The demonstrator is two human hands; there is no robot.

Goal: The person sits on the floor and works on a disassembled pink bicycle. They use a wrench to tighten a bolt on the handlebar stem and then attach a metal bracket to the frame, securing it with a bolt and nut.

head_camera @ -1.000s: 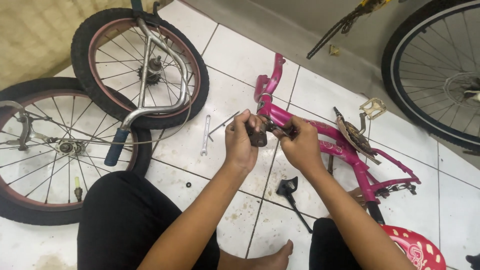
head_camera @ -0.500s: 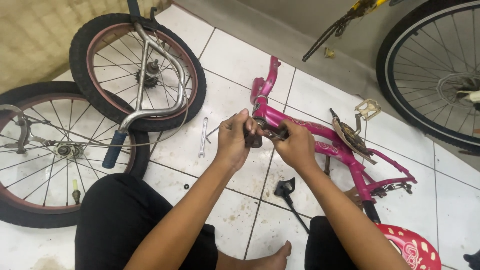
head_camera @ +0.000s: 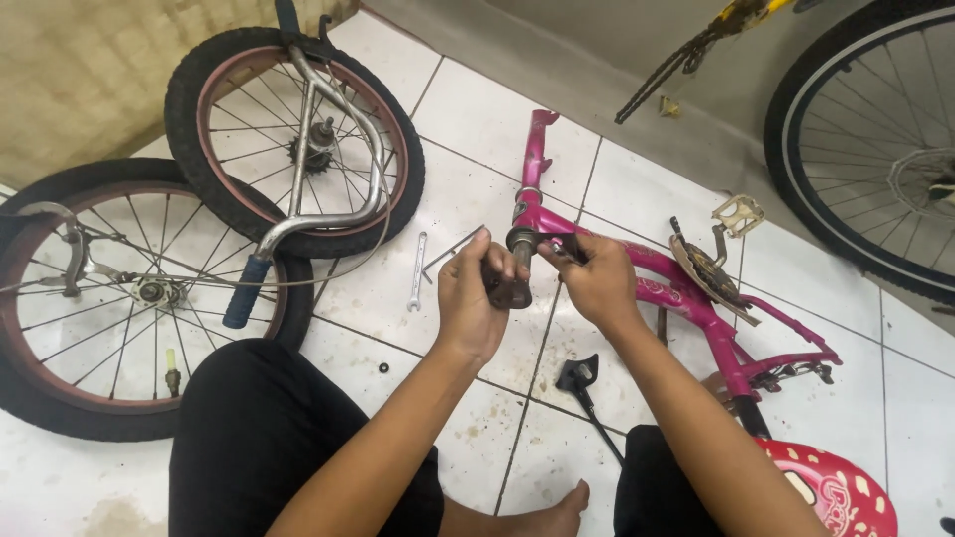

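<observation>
— Pink frame (head_camera: 696,298) lies flat on the tiles, long axis running from the head tube at the middle down to the lower right.

— Hands?

— Left hand (head_camera: 473,298) is wrapped round a dark part (head_camera: 509,288) at the head tube; right hand (head_camera: 597,283) pinches there too, fingers closed.

— Around it?

— Spanner (head_camera: 419,271) just left, two wheels (head_camera: 288,139) beyond it.

Glossy pink painted metal frame (head_camera: 696,298); dull grey metal part (head_camera: 514,288) gripped by hands. Shiny chrome handlebar (head_camera: 328,199) (blue rubbery grip), matt black rubber tyres (head_camera: 199,119), glossy smudged white floor tiles (head_camera: 477,129).
</observation>
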